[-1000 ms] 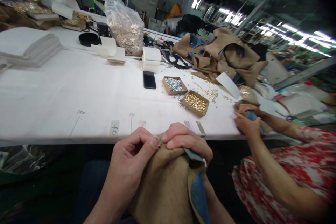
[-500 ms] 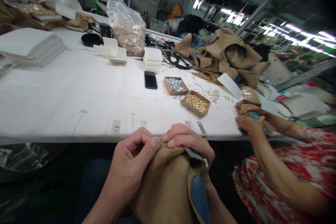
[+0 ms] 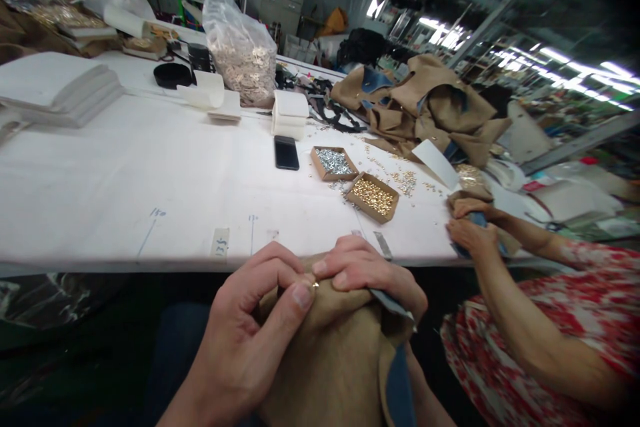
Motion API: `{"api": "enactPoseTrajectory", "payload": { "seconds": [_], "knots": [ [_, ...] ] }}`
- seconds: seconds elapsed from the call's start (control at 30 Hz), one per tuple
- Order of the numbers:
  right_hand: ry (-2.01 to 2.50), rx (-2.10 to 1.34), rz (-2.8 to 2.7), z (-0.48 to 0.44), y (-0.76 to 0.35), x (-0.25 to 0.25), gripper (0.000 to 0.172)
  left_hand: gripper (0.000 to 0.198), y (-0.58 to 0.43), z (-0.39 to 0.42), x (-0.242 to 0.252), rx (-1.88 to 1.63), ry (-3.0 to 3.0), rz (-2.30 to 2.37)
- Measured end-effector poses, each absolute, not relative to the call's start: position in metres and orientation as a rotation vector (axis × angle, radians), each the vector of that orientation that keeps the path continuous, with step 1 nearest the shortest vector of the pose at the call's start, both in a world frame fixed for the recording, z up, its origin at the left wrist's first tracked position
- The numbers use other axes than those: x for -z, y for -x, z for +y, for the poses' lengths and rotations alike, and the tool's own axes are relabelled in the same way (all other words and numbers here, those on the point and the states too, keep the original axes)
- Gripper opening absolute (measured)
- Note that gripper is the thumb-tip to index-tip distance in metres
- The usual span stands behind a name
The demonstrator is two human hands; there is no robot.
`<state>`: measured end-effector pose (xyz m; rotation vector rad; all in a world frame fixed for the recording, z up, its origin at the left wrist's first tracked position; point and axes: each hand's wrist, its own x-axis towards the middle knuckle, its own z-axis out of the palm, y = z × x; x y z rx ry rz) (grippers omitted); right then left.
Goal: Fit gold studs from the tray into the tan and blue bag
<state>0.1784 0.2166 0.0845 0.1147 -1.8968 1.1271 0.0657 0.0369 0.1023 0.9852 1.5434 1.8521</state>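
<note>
A piece of brown cloth (image 3: pixel 325 353) with a blue underside hangs between my two hands in front of the table's near edge. My left hand (image 3: pixel 255 320) is closed, its thumb and forefinger pinching at a small gold stud (image 3: pixel 315 285) on the upper part of the cloth. Gripping the same cloth, my right hand (image 3: pixel 375 273) has its fingers folded over the top beside the stud. Its thumb is hidden beneath the fabric. Beyond my hands, one cardboard tray (image 3: pixel 389 215) holds gold studs and another cardboard tray (image 3: pixel 320 172) holds silver ring-like pieces.
A black phone (image 3: pixel 287 153) lies left of the trays. Loose studs (image 3: pixel 404 181) are scattered to their right. At the right a co-worker's hands (image 3: pixel 473 230) hold similar cloth. Behind are a heap of brown cloth (image 3: pixel 420 100) and a bag of small pieces (image 3: pixel 243 67).
Both my hands and the cloth have shifted slightly to the right. More of the gold stud now shows beside my left thumb. The trays and phone have stayed in place.
</note>
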Motion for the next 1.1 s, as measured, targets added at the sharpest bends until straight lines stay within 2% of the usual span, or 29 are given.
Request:
{"api": "enactPoseTrajectory", "payload": {
  "seconds": [0.3, 0.57, 0.77, 0.97, 1.1],
  "knots": [
    [-0.125, -1.174, -1.904, 0.212, -0.175, -0.087, 0.013, 0.037, -0.064, 0.036, -0.098, -1.834, -1.009, 1.571],
    [-0.114, -1.145, -1.912, 0.222, -0.172, -0.080, 0.013, 0.014, -0.070, 0.036, -0.085, -1.946, -0.983, 1.546],
    [-0.118, -1.229, -2.053, 0.247, -0.178, -0.101, 0.011, 0.027, -0.078, 0.048, -0.085, -1.985, -1.093, 1.626],
    [-0.132, -1.235, -2.533, 0.302, -0.166, -0.145, 0.020, 0.044, -0.092, 0.059, -0.062, -1.909, -1.065, 1.481],
    [-0.013, -1.350, -2.859, 0.334, -0.119, -0.150, 0.020, 0.043, -0.096, 0.057, -0.036, -1.878, -0.871, 1.465]
  ]
}}
